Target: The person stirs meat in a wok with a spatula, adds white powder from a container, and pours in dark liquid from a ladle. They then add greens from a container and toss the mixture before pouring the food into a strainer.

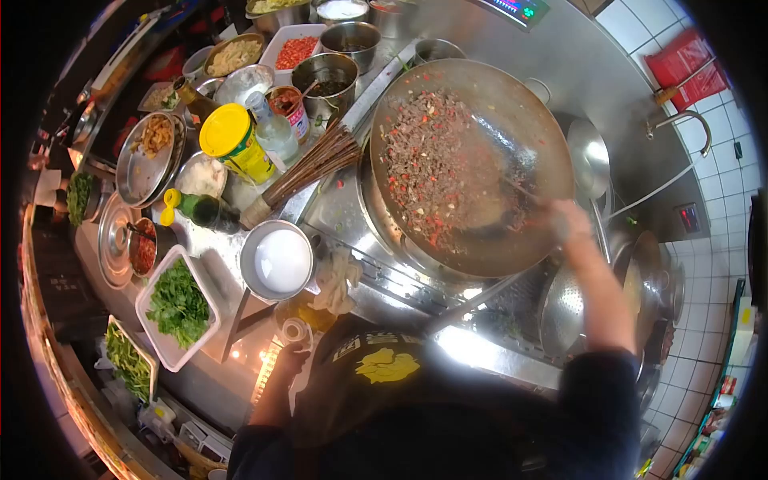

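My right hand (pixel 570 222), blurred by motion, is closed at the right rim of a large wok (pixel 528 112). A thin-handled cooking utensil (pixel 518 189) reaches from it into the wok; its head is too smeared to identify. Minced meat with red chilli pieces (pixel 424 152) covers the wok's left side, with a smaller portion near the utensil. Low on the left, my left hand (pixel 291 360) is curled beside the open neck of a clear plastic jug (pixel 294 329) holding yellow liquid. Its fingers appear to grip the jug, partly in shadow.
Left of the wok are a pot of white contents (pixel 282 260), a bamboo brush (pixel 312 170), a yellow-lidded tub (pixel 228 132) and a tray of green herbs (pixel 178 302). A ladle (pixel 590 156) and a perforated strainer (pixel 564 308) lie right. A tap (pixel 688 120) projects from the wall.
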Action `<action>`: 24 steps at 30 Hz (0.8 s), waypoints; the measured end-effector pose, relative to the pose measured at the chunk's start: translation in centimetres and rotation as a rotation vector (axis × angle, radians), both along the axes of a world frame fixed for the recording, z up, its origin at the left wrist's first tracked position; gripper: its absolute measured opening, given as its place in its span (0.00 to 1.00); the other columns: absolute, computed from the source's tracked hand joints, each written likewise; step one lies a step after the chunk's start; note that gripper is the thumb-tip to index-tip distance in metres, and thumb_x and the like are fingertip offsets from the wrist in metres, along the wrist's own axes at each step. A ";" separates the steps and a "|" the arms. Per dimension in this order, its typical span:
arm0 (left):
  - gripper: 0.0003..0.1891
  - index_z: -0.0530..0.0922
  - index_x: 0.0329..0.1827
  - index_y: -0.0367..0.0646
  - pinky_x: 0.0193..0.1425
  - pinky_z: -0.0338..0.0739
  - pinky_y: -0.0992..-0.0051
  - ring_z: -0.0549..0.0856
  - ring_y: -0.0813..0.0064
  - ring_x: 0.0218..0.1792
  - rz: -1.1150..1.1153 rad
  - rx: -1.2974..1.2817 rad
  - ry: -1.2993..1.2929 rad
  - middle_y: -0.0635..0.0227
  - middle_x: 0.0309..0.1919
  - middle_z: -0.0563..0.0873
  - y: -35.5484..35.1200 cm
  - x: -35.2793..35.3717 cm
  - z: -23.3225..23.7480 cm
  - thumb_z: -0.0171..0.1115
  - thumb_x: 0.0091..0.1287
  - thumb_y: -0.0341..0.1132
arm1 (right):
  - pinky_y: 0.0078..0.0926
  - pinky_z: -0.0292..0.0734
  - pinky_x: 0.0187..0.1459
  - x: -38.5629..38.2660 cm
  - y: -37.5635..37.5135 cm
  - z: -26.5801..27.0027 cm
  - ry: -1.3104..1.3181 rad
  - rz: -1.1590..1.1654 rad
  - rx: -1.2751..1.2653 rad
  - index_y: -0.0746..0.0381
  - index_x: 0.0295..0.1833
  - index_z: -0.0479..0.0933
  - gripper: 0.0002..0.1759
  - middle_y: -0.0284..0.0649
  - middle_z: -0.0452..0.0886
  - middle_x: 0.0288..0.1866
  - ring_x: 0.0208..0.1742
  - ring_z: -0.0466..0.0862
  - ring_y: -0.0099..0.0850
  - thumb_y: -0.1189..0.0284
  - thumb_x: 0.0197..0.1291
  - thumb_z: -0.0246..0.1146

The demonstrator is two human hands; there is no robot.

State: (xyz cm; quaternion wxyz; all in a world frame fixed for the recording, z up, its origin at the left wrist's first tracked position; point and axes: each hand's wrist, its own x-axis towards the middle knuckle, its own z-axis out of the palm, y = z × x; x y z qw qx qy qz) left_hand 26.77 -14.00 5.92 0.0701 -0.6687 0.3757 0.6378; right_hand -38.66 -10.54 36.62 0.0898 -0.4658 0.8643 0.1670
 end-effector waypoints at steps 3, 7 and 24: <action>0.25 0.76 0.58 0.37 0.23 0.73 0.75 0.79 0.75 0.24 -0.111 -0.004 -0.045 0.63 0.30 0.82 0.2 1.3 -1.8 0.71 0.59 0.38 | 0.45 0.79 0.43 4.6 -0.5 1.1 0.026 0.118 -0.159 0.52 0.53 0.78 0.16 0.48 0.84 0.38 0.42 0.84 0.49 0.62 0.59 0.61; 0.25 0.78 0.57 0.36 0.37 0.80 0.69 0.85 0.67 0.35 -0.326 -0.095 -0.100 0.56 0.39 0.86 -1.0 0.8 0.4 0.70 0.59 0.41 | 0.47 0.80 0.43 3.8 2.7 7.8 0.117 0.013 0.036 0.53 0.46 0.79 0.11 0.47 0.85 0.36 0.42 0.85 0.49 0.64 0.59 0.63; 0.11 0.79 0.47 0.40 0.49 0.78 0.56 0.82 0.49 0.45 -1.141 -1.398 0.359 0.53 0.41 0.82 -19.5 -36.0 29.7 0.53 0.64 0.31 | 0.46 0.79 0.45 5.8 7.4 9.9 -0.064 -0.241 0.011 0.56 0.45 0.80 0.12 0.48 0.84 0.37 0.42 0.84 0.51 0.69 0.54 0.66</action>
